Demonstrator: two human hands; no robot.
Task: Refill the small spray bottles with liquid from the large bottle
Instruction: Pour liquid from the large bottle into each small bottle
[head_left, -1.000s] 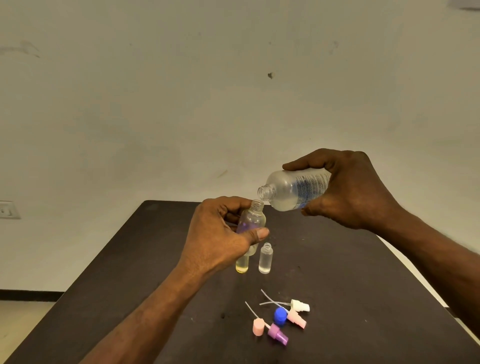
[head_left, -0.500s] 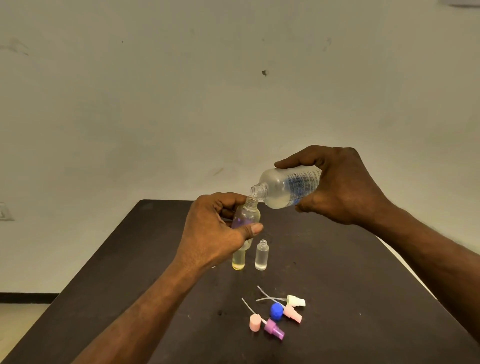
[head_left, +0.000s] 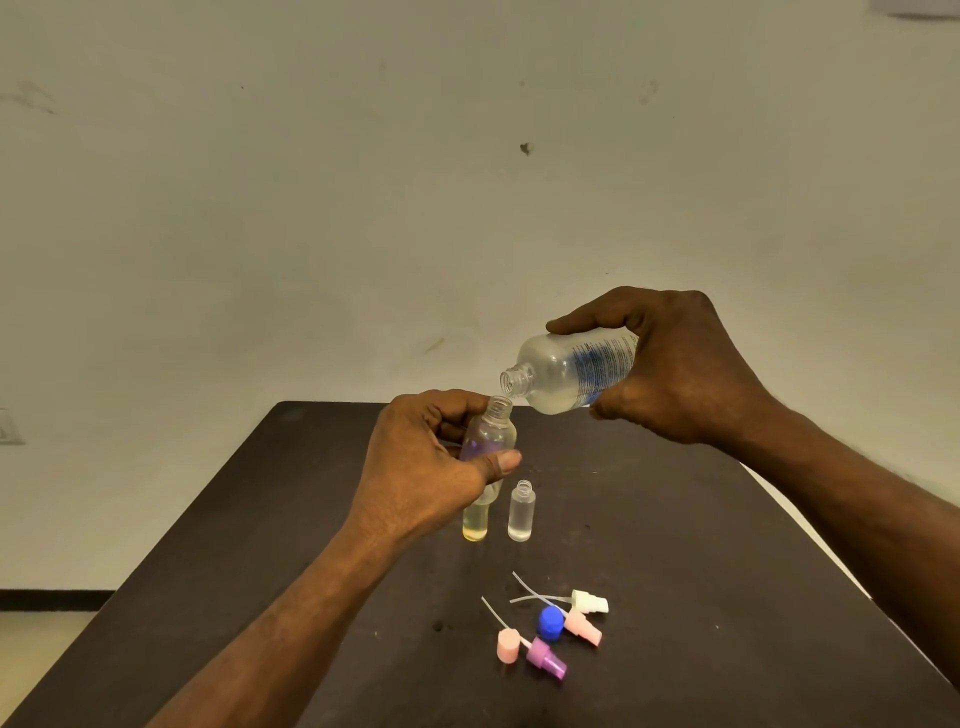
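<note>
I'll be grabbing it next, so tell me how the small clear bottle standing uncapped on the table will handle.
The small clear bottle looks tall and narrow on the dark table, so a sideways nudge would probably tip it. It holds little liquid, so it is likely light. Its neck is open, so a tip could spill; once down, its round body may roll.

left hand (head_left: 426, 467): raised, fingers and thumb curled in a grip | right hand (head_left: 670, 374): higher, fingers wrapped, wrist tilted | both forearms extended
</note>
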